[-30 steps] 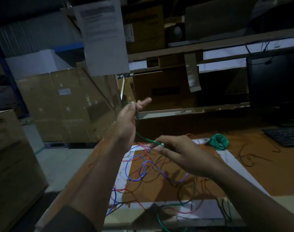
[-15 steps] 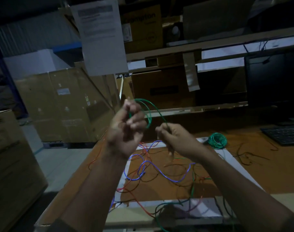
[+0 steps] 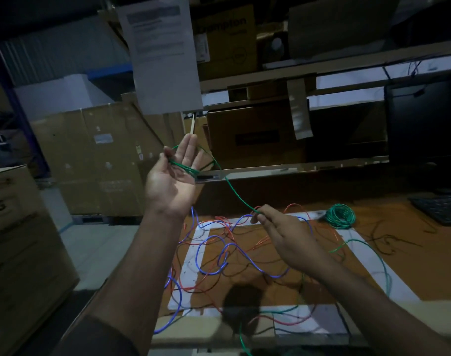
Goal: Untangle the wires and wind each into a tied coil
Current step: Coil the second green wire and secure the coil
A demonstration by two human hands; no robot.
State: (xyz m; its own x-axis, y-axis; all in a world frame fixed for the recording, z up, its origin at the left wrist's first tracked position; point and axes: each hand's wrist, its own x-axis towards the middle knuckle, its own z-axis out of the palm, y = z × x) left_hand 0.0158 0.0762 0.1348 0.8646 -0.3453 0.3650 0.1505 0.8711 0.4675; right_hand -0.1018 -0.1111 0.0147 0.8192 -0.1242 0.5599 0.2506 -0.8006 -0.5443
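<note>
My left hand (image 3: pixel 174 178) is raised above the table, palm toward me and fingers straight, with loops of a green wire (image 3: pixel 233 191) wound around it. That wire runs taut down to my right hand (image 3: pixel 283 233), which pinches it between thumb and fingertips low over the table. Under both hands lies a tangle of blue, red and black wires (image 3: pixel 219 255). A finished green coil (image 3: pixel 340 216) rests at the back right of the table. More loose green wire (image 3: pixel 381 263) trails on the right.
The orange table (image 3: pixel 424 273) carries a white taped rectangle. A keyboard (image 3: pixel 442 209) and a dark monitor (image 3: pixel 424 129) stand at the far right. Cardboard boxes (image 3: pixel 96 160) fill the left, and shelves with a hanging paper sheet (image 3: pixel 163 52) rise behind.
My left hand has turned palm-up with its fingers straightened, green loops now around it. My right hand has dropped lower and to the right, drawing the green wire taut.
</note>
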